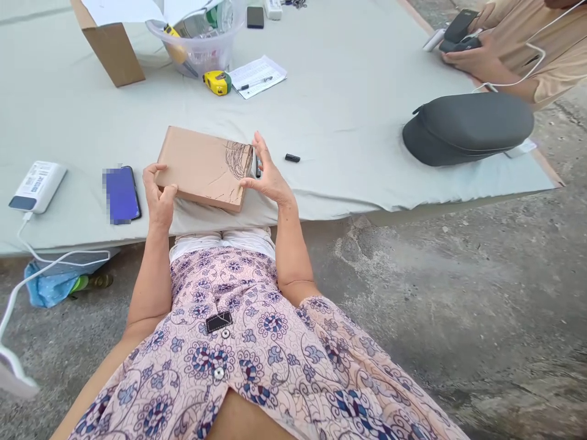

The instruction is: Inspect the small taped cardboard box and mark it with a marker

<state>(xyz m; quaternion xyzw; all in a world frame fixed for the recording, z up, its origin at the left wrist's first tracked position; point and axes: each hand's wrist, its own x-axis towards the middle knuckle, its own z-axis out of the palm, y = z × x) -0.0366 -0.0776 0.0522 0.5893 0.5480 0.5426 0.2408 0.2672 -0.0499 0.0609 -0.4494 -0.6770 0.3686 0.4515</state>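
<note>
A flat brown cardboard box [197, 165] lies at the table's front edge, with black scribbled lines at its right end. My left hand [159, 194] grips the box's left end, fingers and thumb bent round the corner. At the right end, my right hand [269, 174] has its fingers spread, the thumb at the box's edge and the other fingers raised beside it. A black marker [258, 167] shows partly between the box and my right hand. Its black cap [292, 158] lies to the right on the cloth.
A blue-screened phone [123, 194] and white power bank [38, 186] lie left. Behind are a plastic basket [206, 49], yellow tape measure [217, 82] and paper with a pen [270, 68]. A black case [468, 128] sits right, near another person's hands [479, 55].
</note>
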